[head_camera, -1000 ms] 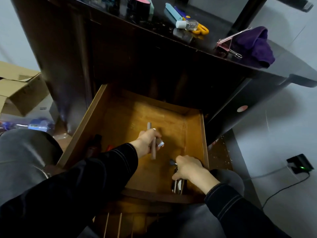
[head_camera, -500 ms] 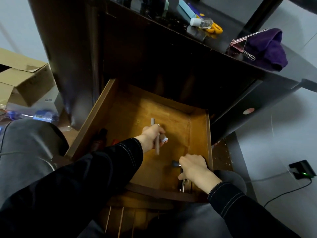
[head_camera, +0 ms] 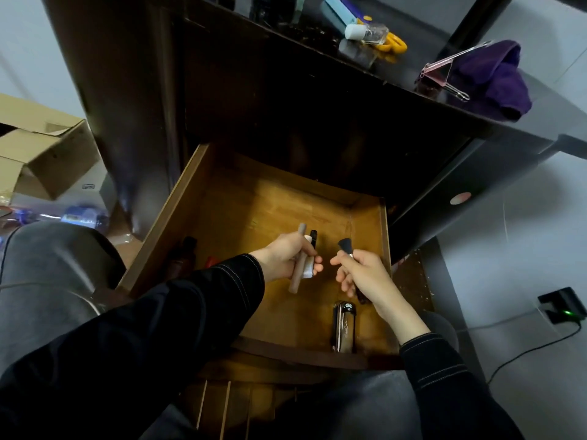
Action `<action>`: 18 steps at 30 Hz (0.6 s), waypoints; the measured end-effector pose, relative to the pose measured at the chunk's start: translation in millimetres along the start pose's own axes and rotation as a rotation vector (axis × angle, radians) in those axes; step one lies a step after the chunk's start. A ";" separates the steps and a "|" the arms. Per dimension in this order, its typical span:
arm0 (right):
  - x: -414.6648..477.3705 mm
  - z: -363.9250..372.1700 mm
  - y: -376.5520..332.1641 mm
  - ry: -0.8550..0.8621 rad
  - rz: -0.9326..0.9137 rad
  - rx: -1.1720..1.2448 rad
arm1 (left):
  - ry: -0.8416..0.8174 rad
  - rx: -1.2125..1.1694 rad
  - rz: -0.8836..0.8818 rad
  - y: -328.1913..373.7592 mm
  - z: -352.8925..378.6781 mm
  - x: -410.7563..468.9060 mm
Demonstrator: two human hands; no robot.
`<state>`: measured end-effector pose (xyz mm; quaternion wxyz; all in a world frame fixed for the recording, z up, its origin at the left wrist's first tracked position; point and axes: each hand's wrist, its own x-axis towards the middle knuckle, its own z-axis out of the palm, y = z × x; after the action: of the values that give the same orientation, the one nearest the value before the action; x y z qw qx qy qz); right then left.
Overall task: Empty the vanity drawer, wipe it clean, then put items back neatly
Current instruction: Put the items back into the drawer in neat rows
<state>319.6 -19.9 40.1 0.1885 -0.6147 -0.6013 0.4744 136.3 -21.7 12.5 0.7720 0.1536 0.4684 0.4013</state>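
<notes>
left hand point(head_camera: 286, 259) grips cosmetic sticks point(head_camera: 294, 279) | right hand point(head_camera: 360, 273) grips brush point(head_camera: 344, 245) | case point(head_camera: 344, 327) in drawer point(head_camera: 168, 223): script unreadable

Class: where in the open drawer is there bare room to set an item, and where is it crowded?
Bare: drawer floor behind the left hand and right hand, to the back wall; also left of the shiny case. Crowded: front-left corner, by the dark bottle.

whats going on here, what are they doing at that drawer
A person sits at an open wooden drawer, apparently emptying it. The left hand grips a few slim sticks, and the right hand holds a small brush. A shiny case lies near the drawer's front right. A purple cloth sits on top.
</notes>
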 end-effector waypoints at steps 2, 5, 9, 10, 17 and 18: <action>1.8 5.7 3.8 0.002 0.021 0.180 | -0.031 -0.027 -0.026 -1.0 -0.2 0.2; 8.8 10.3 10.6 -0.010 0.061 0.299 | -0.009 -0.055 -0.026 -1.0 -2.5 3.6; 15.0 10.5 15.4 0.032 0.026 0.235 | -0.040 -0.028 -0.052 -0.4 -2.8 3.8; 15.2 10.9 16.1 0.044 0.023 0.226 | -0.056 -0.006 -0.066 -0.6 -1.8 2.8; 15.0 14.1 18.3 0.045 0.040 0.230 | 0.025 0.148 -0.047 -4.6 -5.4 2.3; 15.3 14.3 18.9 0.045 0.034 0.198 | 0.042 0.153 -0.047 -5.1 -6.4 2.8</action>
<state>316.0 -14.6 12.6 0.2536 -0.6138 -0.5364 0.5208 134.0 -23.7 4.4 0.7571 0.1926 0.5173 0.3494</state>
